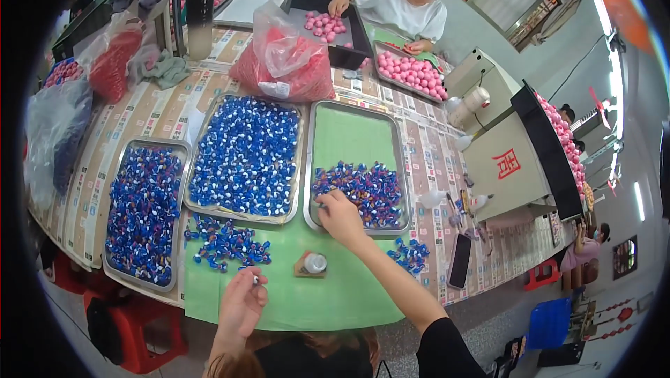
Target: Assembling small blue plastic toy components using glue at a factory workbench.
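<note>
My left hand is closed in a pinch above the green mat, with a small white-and-dark piece at its fingertips. Just beyond it lies a loose pile of small blue-and-white pieces. My right hand reaches over the near left part of a metal tray, beside a heap of blue, purple and orange pieces. Its fingers are drawn together, and whatever they may hold is hidden. Between my hands, a small whitish jar stands on a brown block.
A tray of blue-and-white pieces and a narrower tray of mixed pieces stand left. Beyond are a bag of red pieces and a black bottle. A phone lies right. Across the table, a person handles pink balls.
</note>
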Available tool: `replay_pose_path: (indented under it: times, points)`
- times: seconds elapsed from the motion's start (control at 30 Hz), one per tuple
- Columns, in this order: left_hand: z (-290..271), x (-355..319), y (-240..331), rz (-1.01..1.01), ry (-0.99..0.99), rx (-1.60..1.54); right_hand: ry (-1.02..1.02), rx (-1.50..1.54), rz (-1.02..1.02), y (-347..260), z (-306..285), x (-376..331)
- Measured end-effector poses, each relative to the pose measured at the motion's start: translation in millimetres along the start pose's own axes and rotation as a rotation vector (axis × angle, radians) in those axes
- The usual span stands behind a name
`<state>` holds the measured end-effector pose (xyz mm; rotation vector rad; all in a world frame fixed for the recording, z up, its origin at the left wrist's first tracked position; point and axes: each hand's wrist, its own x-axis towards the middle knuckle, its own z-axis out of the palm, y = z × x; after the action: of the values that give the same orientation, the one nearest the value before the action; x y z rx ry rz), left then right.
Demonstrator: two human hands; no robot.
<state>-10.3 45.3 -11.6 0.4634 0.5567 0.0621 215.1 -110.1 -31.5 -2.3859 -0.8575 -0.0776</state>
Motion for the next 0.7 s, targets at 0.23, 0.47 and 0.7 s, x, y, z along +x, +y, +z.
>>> replay_pose_path:
  times: [0.23,0.47,0.7]
  points:
    - [15,5,-5,-0.083,-0.074,-0.054,0.047,1.222,0.577,7,-37,-14]
    - [13,19,-16,-0.123,-0.136,-0.135,-0.024,1.398,0.606,5,-61,-49]
    - [30,24,-12,-0.124,-0.313,-0.102,-0.092,1.310,0.636,-19,-81,-75]
